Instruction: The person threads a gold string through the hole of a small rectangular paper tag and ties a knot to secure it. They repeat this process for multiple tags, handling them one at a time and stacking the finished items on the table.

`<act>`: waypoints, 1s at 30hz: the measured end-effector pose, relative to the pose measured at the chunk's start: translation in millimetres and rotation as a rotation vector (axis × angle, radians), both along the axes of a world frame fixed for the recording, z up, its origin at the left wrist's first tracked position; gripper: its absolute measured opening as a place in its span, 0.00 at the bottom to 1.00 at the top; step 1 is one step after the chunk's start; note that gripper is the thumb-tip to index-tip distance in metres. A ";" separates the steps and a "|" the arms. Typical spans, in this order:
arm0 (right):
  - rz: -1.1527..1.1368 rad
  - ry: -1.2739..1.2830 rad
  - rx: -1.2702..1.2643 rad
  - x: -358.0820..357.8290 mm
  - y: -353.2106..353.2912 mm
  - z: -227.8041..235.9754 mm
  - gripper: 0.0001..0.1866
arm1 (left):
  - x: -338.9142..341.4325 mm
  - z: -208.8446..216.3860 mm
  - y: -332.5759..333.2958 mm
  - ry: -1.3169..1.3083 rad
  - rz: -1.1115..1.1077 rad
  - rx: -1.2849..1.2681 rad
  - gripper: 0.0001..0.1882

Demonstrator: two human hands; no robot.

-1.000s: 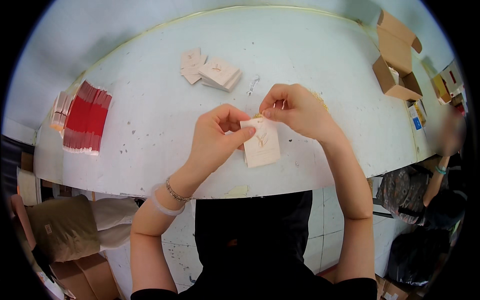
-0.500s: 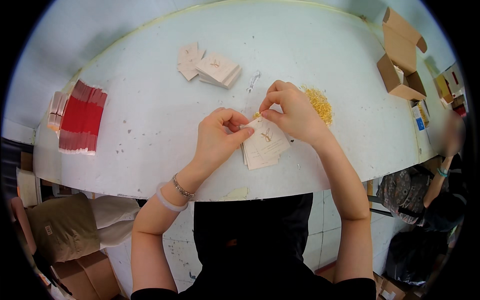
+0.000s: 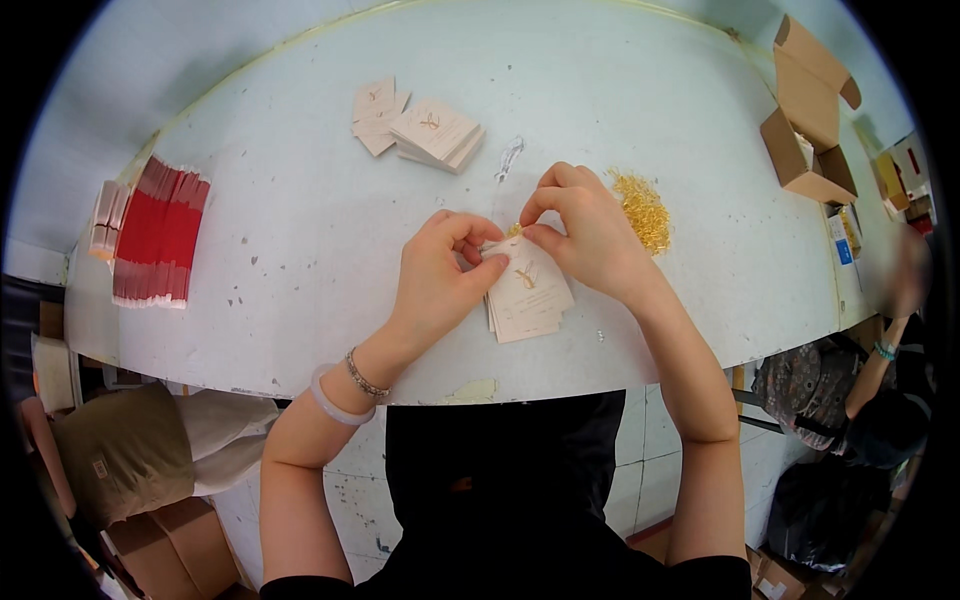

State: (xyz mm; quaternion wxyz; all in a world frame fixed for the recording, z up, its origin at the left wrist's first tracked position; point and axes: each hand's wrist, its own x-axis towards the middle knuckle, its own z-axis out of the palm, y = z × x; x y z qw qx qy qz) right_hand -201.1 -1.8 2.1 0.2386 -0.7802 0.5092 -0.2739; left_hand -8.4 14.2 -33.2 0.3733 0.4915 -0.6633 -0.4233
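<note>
My left hand [image 3: 440, 270] pinches the upper left corner of a cream hang tag [image 3: 532, 285] printed with a gold design. At the tag's top edge, my right hand [image 3: 592, 235] has thumb and forefinger closed on a small gold pin-like piece [image 3: 515, 230]; its exact shape is too small to make out. Several more cream tags [image 3: 508, 328] lie in an uneven pile beneath. Just right of my right hand is a heap of thin gold pieces [image 3: 646, 215]. Farther back sits a stack of similar tags [image 3: 432, 128], with looser tags [image 3: 375, 118] to its left.
A band of red strips with pale ends [image 3: 160, 235] lies at the table's left, beside a pale bundle [image 3: 107, 222]. An open cardboard box [image 3: 812, 165] stands at the back right. People sit at both sides; a co-worker's blurred hand [image 3: 905, 270] is at the far right.
The tag between my hands has swung slightly, its lower edge moving left over the pile. Both hands keep nearly the same pinch. The whole view has shifted a little.
</note>
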 end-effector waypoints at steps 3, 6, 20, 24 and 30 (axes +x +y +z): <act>-0.005 0.000 -0.001 -0.8 -1.6 -2.2 0.02 | -1.4 3.9 1.5 -0.008 -0.013 0.017 0.08; -0.013 -0.004 -0.003 -2.3 -1.6 -2.4 0.02 | -2.0 2.7 1.3 -0.045 -0.013 -0.050 0.08; -0.157 0.207 -0.080 -81.5 14.5 -4.7 0.04 | -0.8 8.8 1.5 -0.045 0.074 -0.106 0.07; -0.076 0.267 -0.061 -76.2 2.9 -12.9 0.05 | -0.7 13.9 3.6 -0.072 0.105 -0.117 0.07; -0.042 0.346 -0.113 -76.3 0.8 -18.8 0.05 | 1.0 15.3 8.3 0.034 0.141 -0.162 0.06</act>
